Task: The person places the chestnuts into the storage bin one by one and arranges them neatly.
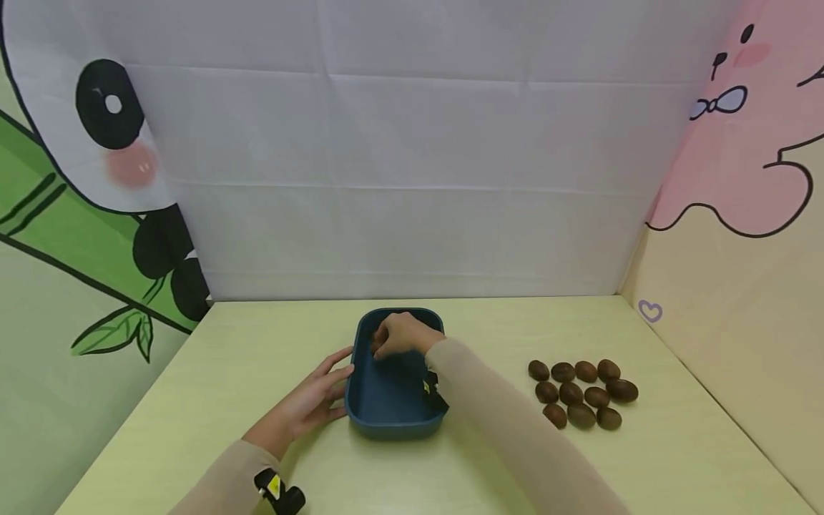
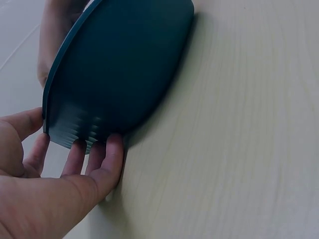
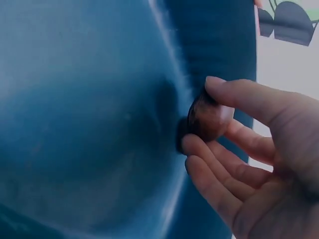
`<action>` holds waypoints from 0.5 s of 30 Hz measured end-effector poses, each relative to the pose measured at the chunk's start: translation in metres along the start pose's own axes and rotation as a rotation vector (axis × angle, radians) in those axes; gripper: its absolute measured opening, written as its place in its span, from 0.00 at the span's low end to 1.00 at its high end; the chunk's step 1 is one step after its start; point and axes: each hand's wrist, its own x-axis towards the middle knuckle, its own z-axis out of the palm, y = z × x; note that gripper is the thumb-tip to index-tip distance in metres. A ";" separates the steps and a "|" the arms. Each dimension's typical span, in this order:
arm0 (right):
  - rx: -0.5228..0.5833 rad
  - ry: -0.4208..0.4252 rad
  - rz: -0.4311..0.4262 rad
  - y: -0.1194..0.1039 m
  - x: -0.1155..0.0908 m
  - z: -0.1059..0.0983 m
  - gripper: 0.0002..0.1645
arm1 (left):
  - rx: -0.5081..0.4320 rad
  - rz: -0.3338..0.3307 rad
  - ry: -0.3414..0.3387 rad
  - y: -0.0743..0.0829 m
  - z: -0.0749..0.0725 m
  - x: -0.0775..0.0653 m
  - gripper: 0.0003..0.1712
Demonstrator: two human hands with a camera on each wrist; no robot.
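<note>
My right hand is inside a dark blue rectangular bin, near its far left corner. It pinches a glossy brown oval nut between thumb and fingers, held close to the bin's inner wall in the right wrist view. My left hand is at the bin's left side with fingers spread. In the left wrist view its fingertips rest against the outer wall and rim. Several similar brown nuts lie in loose rows on the table, right of the bin.
The pale yellow-green tabletop meets a white sheet wall at the back. Painted side panels stand to the left and right, a pink one among them. My right forearm crosses between the bin and the nuts.
</note>
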 end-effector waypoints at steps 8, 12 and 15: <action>0.039 0.054 0.082 0.006 0.005 0.012 0.19 | 0.001 -0.002 0.001 0.000 0.001 0.000 0.38; 0.060 0.068 0.074 0.006 0.006 0.015 0.18 | 0.009 0.005 -0.001 0.000 0.001 -0.001 0.38; 0.073 0.070 0.079 0.007 0.006 0.016 0.18 | 0.015 0.008 -0.010 0.000 0.001 -0.001 0.38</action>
